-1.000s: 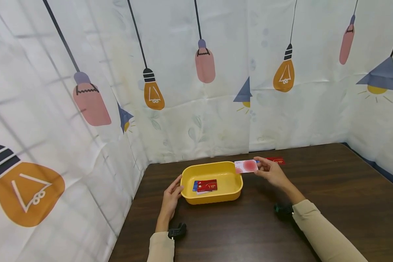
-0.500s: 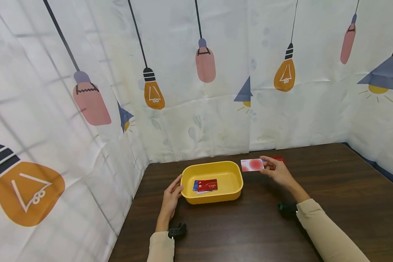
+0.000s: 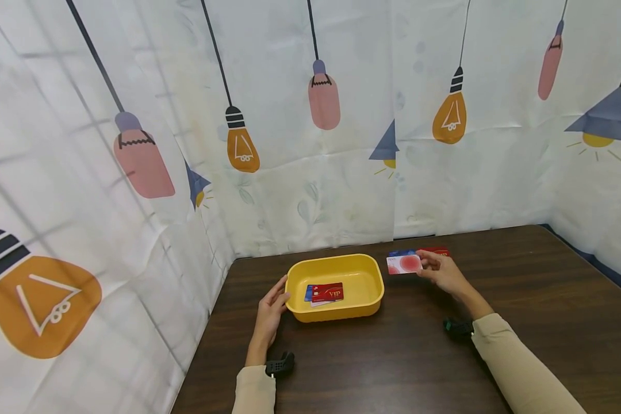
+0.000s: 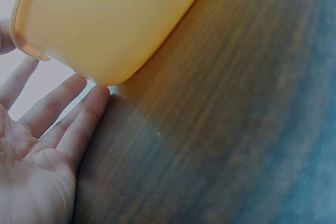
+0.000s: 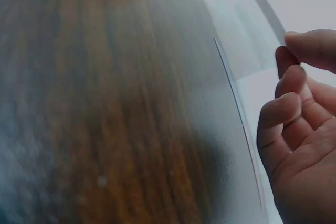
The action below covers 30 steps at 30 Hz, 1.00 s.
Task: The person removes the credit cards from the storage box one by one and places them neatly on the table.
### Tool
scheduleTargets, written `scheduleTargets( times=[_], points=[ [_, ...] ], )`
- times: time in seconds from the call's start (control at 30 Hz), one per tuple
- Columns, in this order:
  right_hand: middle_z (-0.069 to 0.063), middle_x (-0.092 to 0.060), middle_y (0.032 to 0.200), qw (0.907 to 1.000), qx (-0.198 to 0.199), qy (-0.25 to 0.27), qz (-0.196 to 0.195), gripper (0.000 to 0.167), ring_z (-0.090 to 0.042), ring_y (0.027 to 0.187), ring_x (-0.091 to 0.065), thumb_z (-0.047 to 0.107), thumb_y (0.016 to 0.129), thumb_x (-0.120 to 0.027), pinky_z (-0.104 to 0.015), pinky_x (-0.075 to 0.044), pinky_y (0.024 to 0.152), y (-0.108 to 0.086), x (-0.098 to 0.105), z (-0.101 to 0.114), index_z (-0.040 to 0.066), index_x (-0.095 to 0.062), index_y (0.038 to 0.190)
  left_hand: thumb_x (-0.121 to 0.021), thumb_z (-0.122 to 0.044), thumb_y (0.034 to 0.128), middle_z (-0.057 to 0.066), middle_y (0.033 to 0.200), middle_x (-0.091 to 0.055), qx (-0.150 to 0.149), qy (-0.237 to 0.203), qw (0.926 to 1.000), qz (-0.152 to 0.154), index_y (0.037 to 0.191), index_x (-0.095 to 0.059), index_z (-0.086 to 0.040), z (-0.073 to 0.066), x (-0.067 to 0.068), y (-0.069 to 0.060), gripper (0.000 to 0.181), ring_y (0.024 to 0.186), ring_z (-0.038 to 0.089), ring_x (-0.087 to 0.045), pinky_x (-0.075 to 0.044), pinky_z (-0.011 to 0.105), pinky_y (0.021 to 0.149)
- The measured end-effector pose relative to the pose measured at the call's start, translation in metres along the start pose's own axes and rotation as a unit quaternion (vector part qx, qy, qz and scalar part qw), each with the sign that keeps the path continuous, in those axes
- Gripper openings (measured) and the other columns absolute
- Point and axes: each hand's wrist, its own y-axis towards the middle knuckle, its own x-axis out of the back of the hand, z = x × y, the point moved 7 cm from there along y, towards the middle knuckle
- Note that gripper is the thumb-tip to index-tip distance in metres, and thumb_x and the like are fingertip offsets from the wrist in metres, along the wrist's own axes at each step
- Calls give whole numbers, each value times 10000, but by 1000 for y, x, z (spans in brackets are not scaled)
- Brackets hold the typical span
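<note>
My right hand (image 3: 441, 274) pinches a white and pink card (image 3: 404, 265) with a red circle, right of the yellow basin (image 3: 336, 310). In the right wrist view that card (image 5: 264, 6) appears as a thin edge at the fingertips. Behind it on the table lie a blue card (image 3: 401, 252) and a red card (image 3: 438, 250), both partly hidden. My left hand (image 3: 269, 313) rests against the basin's left end; its fingers (image 4: 86, 121) look straight against the outer wall in the left wrist view. Inside the basin, a red VIP card (image 3: 328, 292) overlaps a blue card (image 3: 307, 293) and a whitish one.
The dark wooden table (image 3: 362, 368) extends in front of the basin and to the right. A pale curtain (image 3: 310, 213) printed with lamps hangs behind and to the left. A dark band (image 3: 595, 267) runs past the table's right edge.
My right hand has carried the white and pink card rightward, from over the basin's right rim to beside it. More of the blue table card shows. The left hand and basin keep their places.
</note>
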Motion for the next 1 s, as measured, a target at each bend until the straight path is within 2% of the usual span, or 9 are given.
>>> scheduleTargets(
  times=[0.47, 0.67, 0.8, 1.0],
  points=[
    [-233, -643, 1162, 9981, -484, -239, 312, 648, -115, 689, -507, 132, 948, -711, -245, -465, 576, -2, 6, -15, -52, -442, 1509, -559, -141, 1054, 182, 1478, -571, -3, -10, 10000, 0, 1514, -523, -202, 1, 0, 0, 466, 1300, 340, -588, -579, 230, 942],
    [-169, -640, 1122, 9962, -663, -350, 436, 609, -128, 712, -518, 138, 957, -697, -248, -483, 597, -3, 7, -19, -49, -467, 1489, -555, -135, 1054, 185, 1476, -572, -8, -30, 10000, -1, 1513, -523, -197, 0, 0, -1, 465, 1304, 349, -584, -580, 223, 933],
    [-132, -632, 1067, 9959, -675, -341, 496, 604, -126, 705, -507, 127, 950, -696, -242, -479, 593, -3, 7, -20, -71, -468, 1474, -556, -140, 1054, 183, 1482, -567, 5, -29, 10000, 18, 1516, -520, -197, 0, 0, -1, 466, 1312, 354, -579, -578, 241, 952],
    [-164, -624, 1110, 9950, -711, -419, 563, 603, -142, 736, -516, 136, 953, -695, -251, -479, 597, -6, 5, -19, -76, -470, 1471, -562, -157, 1053, 172, 1488, -567, 20, 11, 10000, 21, 1514, -523, -213, 0, 1, -1, 466, 1312, 349, -584, -584, 263, 951]
  ],
)
